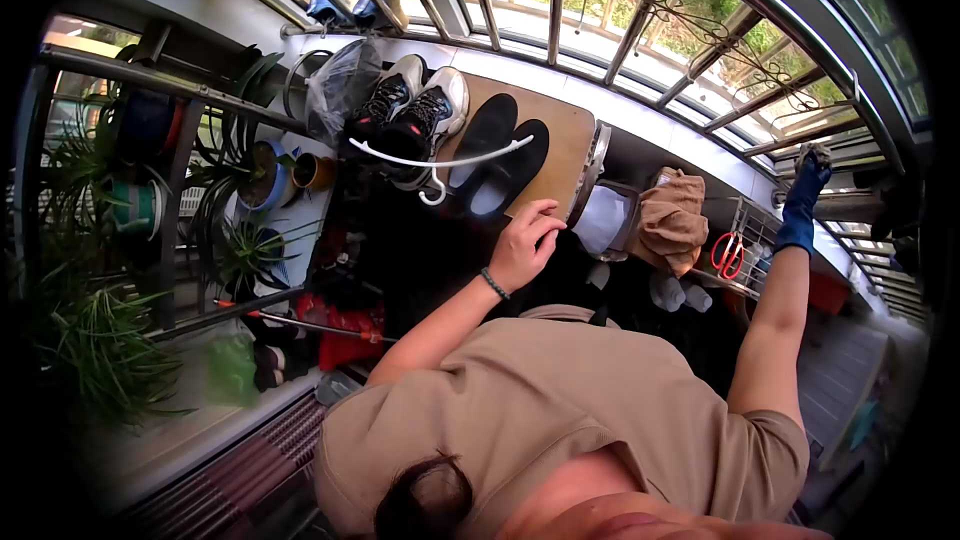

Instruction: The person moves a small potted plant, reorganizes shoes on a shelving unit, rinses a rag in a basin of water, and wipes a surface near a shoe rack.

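My left hand (530, 242), bare with a dark beaded bracelet at the wrist, hovers by the near edge of a tan board (566, 140). Its fingers are loosely bent and hold nothing I can see. Far to the right, my right hand (803, 200) wears a blue rubber glove and reaches up to the window bars. A small greyish-brown thing (816, 154) shows at its fingertips; too small to name. On the board lie dark slip-on shoes (505, 155) and black-and-white sneakers (430, 115). A white hanger (440, 162) appears in front of them.
Metal window bars (640, 25) curve along the far side. Right of the board are a brown cloth (670, 220), a wire basket (750, 230) and red-handled scissors (728, 255). Potted plants (265, 175) crowd a rack at left. A clear plastic bag (342, 85) sits beside the sneakers.
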The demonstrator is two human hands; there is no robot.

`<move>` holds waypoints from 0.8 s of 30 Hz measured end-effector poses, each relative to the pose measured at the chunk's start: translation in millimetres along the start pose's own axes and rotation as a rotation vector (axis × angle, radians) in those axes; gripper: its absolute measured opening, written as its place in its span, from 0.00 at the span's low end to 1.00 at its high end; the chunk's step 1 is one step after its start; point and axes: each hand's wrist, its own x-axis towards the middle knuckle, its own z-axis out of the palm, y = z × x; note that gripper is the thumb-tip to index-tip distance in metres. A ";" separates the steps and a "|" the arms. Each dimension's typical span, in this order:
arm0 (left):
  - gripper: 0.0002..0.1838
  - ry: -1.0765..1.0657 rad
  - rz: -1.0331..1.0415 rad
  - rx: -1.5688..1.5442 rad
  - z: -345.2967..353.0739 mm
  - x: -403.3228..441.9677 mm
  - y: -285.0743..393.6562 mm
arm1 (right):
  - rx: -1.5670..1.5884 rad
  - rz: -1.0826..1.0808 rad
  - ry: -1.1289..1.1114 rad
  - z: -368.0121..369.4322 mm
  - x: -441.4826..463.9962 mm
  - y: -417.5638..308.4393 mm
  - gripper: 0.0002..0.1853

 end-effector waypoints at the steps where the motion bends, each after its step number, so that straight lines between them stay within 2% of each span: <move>1: 0.06 0.044 -0.033 0.012 -13.7 -14.3 -25.9 | 0.230 0.081 -0.097 -14.6 -34.4 15.9 0.13; 2: 0.06 0.037 -0.015 0.093 -21.4 -1.8 -1.2 | 0.450 0.184 -0.175 -35.4 -64.1 32.8 0.14; 3: 0.06 0.051 -0.024 0.126 -29.6 -5.5 2.0 | 0.179 0.166 -0.098 -29.8 -95.1 33.7 0.15; 4: 0.07 0.114 -0.084 0.179 -44.9 -19.3 -22.5 | -0.103 0.150 -0.016 -22.2 -136.1 25.9 0.17; 6: 0.07 0.152 -0.134 0.201 -56.0 -20.7 -29.6 | -0.378 0.123 0.060 7.6 -184.1 13.5 0.19; 7: 0.07 0.189 -0.191 0.224 -62.3 -23.4 -43.6 | -0.689 0.058 -0.060 31.1 -210.1 -7.0 0.21; 9: 0.06 0.215 -0.121 0.301 -66.1 -18.1 -48.3 | -0.988 -0.009 -0.187 54.8 -227.3 -12.9 0.24; 11: 0.09 0.145 -0.146 0.374 -65.2 -7.4 -58.7 | 0.441 0.555 -0.072 68.0 -235.6 -7.5 0.22; 13: 0.14 0.100 -0.118 0.517 -53.7 6.3 -71.1 | 0.821 0.726 -0.059 93.1 -240.7 -18.2 0.20; 14: 0.14 0.102 -0.120 0.517 -48.2 14.1 -80.4 | 0.509 0.610 -0.194 102.2 -239.3 -13.9 0.20; 16: 0.19 0.108 0.012 0.744 -36.7 32.1 -97.7 | -0.183 0.331 -0.363 120.7 -236.3 -5.3 0.19; 17: 0.19 0.106 0.009 0.739 -33.1 42.3 -97.2 | 0.356 0.744 -0.227 138.5 -233.1 -21.1 0.18; 19: 0.21 -0.118 -0.374 0.771 -31.3 63.7 -90.4 | 0.161 0.618 -0.305 187.5 -232.5 -52.2 0.18; 21: 0.20 -0.050 -0.331 0.870 -22.0 69.4 -104.3 | -0.021 0.630 -0.289 224.7 -216.2 -60.4 0.22; 23: 0.14 0.086 -0.345 0.874 -16.4 72.7 -103.8 | -0.789 -0.188 -0.701 234.7 -196.9 -37.5 0.19; 24: 0.14 0.120 -0.297 0.851 -13.6 66.5 -105.2 | -0.461 0.245 -0.577 266.8 -194.0 -54.9 0.18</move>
